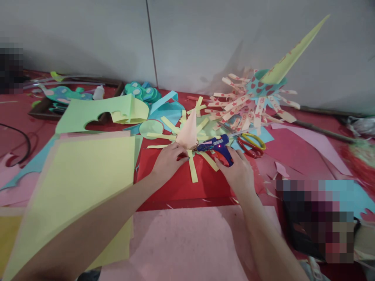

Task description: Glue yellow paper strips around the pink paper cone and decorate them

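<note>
At the left of the red counter (14,113), a shallow dark tray (43,113) holds blue-green cut shapes (66,93); a small white bottle (99,93) stands by them, though whether inside the tray or just behind it I cannot tell. Pale yellow sheets (88,175) lie nearer, left of the red sheet (175,191).

The left hand (168,160) has its fingers bent against the lower left side of the pale pink cone (188,130); whether they pinch the paper, I cannot tell. The cone stands upright in mid-counter, with yellow strips (192,168) spread around its base. Light support low down suits it best, I judge, since a hard squeeze could crease the paper, and those fingertips should keep clear of the hot tip.

The right hand (239,171) has its fingers wrapped around the handle of the blue glue gun (215,143), its nozzle just beside the cone's base. A low, steady angle and small, even amounts of glue along the edge would keep the join neat.

Scissors (253,141) lie to the right. Behind them, a teal paper tube (259,88) with dark hearts has a tall yellow cone (295,58) rising from its opening
</note>
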A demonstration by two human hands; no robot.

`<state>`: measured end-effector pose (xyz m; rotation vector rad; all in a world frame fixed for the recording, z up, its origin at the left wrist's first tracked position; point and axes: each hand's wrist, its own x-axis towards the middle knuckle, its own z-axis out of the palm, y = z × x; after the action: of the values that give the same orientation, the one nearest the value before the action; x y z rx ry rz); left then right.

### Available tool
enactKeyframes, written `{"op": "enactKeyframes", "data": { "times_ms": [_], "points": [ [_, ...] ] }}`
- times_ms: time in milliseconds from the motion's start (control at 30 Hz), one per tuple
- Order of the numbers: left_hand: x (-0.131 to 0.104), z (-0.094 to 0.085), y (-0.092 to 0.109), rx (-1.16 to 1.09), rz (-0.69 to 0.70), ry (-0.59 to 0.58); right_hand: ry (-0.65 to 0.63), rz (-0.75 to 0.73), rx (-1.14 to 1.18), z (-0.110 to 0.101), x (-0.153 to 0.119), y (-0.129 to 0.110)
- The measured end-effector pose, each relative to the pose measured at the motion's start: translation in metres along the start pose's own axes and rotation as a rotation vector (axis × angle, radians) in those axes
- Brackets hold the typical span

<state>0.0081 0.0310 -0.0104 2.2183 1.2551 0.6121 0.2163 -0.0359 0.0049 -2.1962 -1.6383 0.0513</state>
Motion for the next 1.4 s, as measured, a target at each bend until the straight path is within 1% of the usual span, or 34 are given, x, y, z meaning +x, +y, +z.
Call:
{"op": "enactKeyframes", "data": {
  "times_ms": [200, 300, 400, 467, 567, 667, 800, 933, 1033, 1133, 1233, 1300, 1400],
  "points": [
    [0.0, -0.001, 0.0, 0.005, -0.009, 0.012, -0.03, 0.015, 0.067, -0.003, 0.002, 0.002],
    [-0.003, -0.002, 0.005, 0.097, 0.009, 0.054, 0.021, 0.05, 0.076, -0.003, 0.004, 0.004],
    [-0.013, 0.001, 0.015, 0.317, 0.123, 0.05, 0.1, 0.077, 0.091, -0.003, 0.006, 0.008],
    [-0.021, 0.005, 0.023, 0.431, 0.214, 0.024, 0.12, 0.089, 0.101, -0.003, 0.007, 0.009],
    [-0.032, 0.012, 0.033, 0.516, 0.295, 0.032, 0.111, 0.099, 0.119, -0.003, 0.007, 0.009],
    [-0.038, 0.016, 0.035, 0.562, 0.317, 0.008, 0.087, 0.105, 0.139, -0.003, 0.006, 0.008],
    [-0.038, 0.017, 0.027, 0.523, 0.303, -0.074, 0.073, 0.111, 0.137, -0.005, 0.006, 0.006],
    [-0.034, 0.018, 0.02, 0.484, 0.287, -0.108, 0.074, 0.112, 0.135, -0.005, 0.006, 0.007],
    [-0.032, 0.018, 0.021, 0.45, 0.239, -0.087, 0.068, 0.104, 0.129, -0.004, 0.006, 0.007],
    [-0.031, 0.015, 0.024, 0.392, 0.164, -0.041, 0.073, 0.098, 0.128, -0.002, 0.006, 0.008],
    [-0.031, 0.012, 0.027, 0.346, 0.094, -0.021, 0.081, 0.096, 0.13, -0.001, 0.006, 0.008],
    [-0.031, 0.012, 0.028, 0.331, 0.072, -0.016, 0.083, 0.097, 0.13, -0.001, 0.007, 0.009],
    [-0.032, 0.013, 0.029, 0.351, 0.08, -0.016, 0.078, 0.098, 0.135, 0.0, 0.006, 0.009]
  ]
}}
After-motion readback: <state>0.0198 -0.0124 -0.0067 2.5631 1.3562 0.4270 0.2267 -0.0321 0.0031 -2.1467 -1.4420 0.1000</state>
